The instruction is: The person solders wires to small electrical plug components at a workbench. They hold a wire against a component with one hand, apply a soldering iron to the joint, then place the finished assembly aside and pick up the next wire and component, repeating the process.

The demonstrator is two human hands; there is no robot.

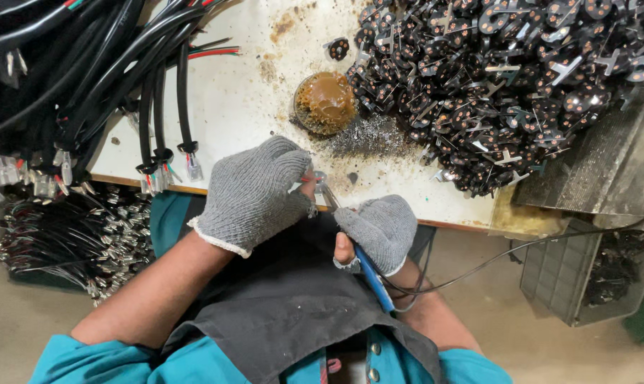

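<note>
My left hand (254,192), in a grey knit glove, is closed around a small wired part near the table's front edge; the part is mostly hidden by the fingers. My right hand (380,229), also gloved, grips a soldering iron with a blue handle (374,276). Its metal tip (324,187) points up toward my left fingertips and meets them. The iron's black cord (521,245) runs off to the right.
A round tin of brown flux paste (325,103) sits on the stained white table (229,107). A big heap of black round connector parts (507,85) fills the right. Black cable bundles (87,78) hang at left, with more below (73,242). A grey crate (585,274) stands at lower right.
</note>
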